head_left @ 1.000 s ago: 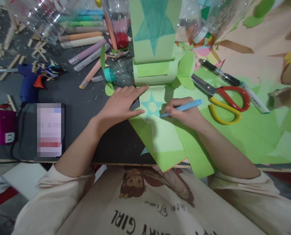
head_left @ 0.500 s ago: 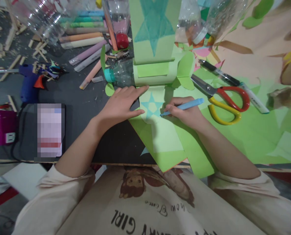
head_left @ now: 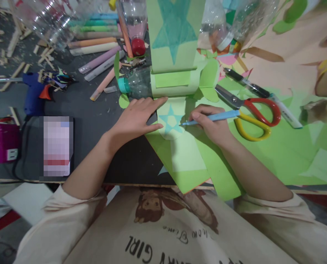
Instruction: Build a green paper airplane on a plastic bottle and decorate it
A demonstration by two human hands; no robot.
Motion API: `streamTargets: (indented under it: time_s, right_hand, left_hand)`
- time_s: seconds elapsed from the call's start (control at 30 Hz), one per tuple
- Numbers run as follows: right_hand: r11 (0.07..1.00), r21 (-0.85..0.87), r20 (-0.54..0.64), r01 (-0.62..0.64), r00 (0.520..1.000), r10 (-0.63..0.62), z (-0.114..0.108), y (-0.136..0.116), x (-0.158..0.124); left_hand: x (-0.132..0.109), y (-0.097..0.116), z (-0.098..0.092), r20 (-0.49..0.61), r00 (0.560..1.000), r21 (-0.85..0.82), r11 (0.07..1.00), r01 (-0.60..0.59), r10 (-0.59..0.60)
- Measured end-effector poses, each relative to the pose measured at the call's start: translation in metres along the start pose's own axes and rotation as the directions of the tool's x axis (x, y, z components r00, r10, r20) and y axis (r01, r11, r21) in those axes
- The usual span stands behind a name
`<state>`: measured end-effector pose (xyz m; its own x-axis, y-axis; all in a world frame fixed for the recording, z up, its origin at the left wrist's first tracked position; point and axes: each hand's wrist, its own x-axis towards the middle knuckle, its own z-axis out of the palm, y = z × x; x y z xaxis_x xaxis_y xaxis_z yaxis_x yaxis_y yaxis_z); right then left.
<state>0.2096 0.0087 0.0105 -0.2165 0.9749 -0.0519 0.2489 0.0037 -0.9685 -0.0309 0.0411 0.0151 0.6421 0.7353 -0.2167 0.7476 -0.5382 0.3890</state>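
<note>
My right hand (head_left: 211, 123) is closed around a light blue marker (head_left: 221, 116), its tip at the right arm of a small blue star (head_left: 170, 121). The star is drawn on a pale green paper flap (head_left: 177, 104). My left hand (head_left: 137, 117) lies flat with fingers spread, index finger and thumb on the flap's left side. Just beyond the flap a plastic bottle with a teal cap (head_left: 124, 85) lies on its side, wrapped in green paper (head_left: 174, 82). Another flap with a large teal star (head_left: 174, 33) extends away from me.
Scissors with red and yellow handles (head_left: 248, 110) lie right of the marker, beside a black pen (head_left: 246, 81). A blue glue gun (head_left: 33, 93), a phone (head_left: 57, 146) and several markers (head_left: 97, 43) are at left. Green paper sheets (head_left: 262, 161) cover the right side.
The marker tip has shifted slightly up, and its barrel now leans lower to the right. My right hand's fingers have moved a little rightward. My left hand stays put.
</note>
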Motion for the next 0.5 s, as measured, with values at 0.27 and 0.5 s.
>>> streamTargets:
  time_s: [0.27, 0.5]
  right_hand:
    - [1.000, -0.003, 0.007, 0.004, 1.000, -0.004, 0.014, 0.000, -0.004]
    - [0.997, -0.081, 0.032, -0.003, 0.999, 0.006, 0.017, -0.001, -0.005]
  left_hand:
    - [-0.001, -0.002, 0.001, -0.029, 1.000, -0.031, 0.999, -0.009, 0.008]
    - [-0.001, 0.001, -0.002, -0.010, 1.000, -0.034, 0.999, 0.001, -0.001]
